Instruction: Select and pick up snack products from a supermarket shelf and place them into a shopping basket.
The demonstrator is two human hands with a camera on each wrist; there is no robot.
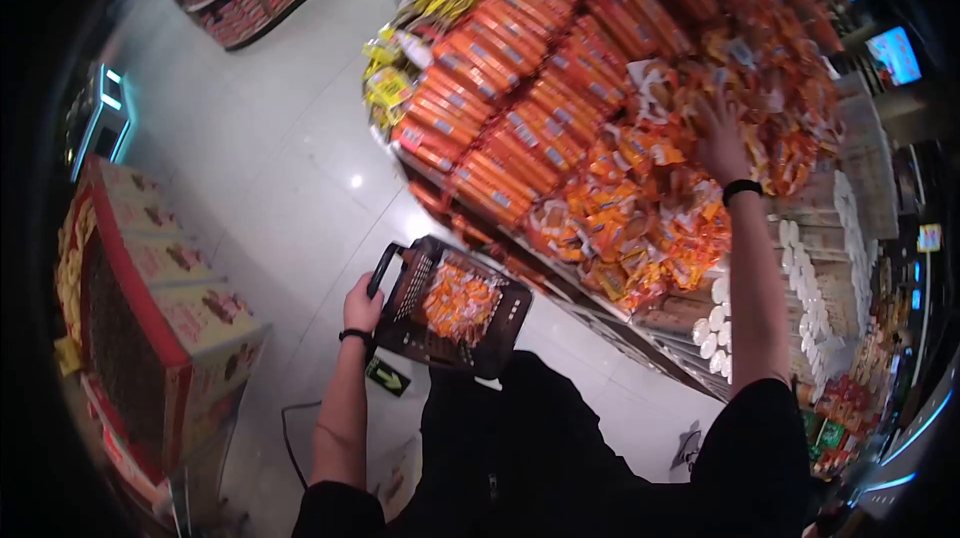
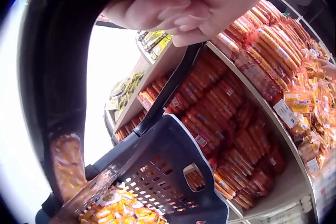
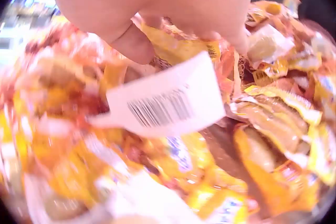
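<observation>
The fingers of my left hand (image 1: 362, 306) curl round the black handle (image 2: 52, 77) of a dark plastic shopping basket (image 1: 508, 323). Inside the basket lies a heap of small orange and white snack packets (image 1: 460, 303). Over on the right, my right hand (image 1: 722, 138) reaches into a display pile of loose orange-yellow snack packets (image 1: 640, 208). In the right wrist view, its thumb and fingers stand apart among the wrappers, around a yellow packet (image 3: 181, 45). A white barcode label (image 3: 168, 100) sticks up just below the hand; the fingertips are partly hidden by wrappers.
Rows of red-orange wrapped sausages (image 1: 510, 148) fill the stand beside the loose packets, with more sausages on a lower shelf (image 2: 210, 124). White-ended rolls (image 1: 715, 323) lie nearer me. A red-edged display box (image 1: 190, 288) stands to the left on the tiled floor (image 1: 290, 148).
</observation>
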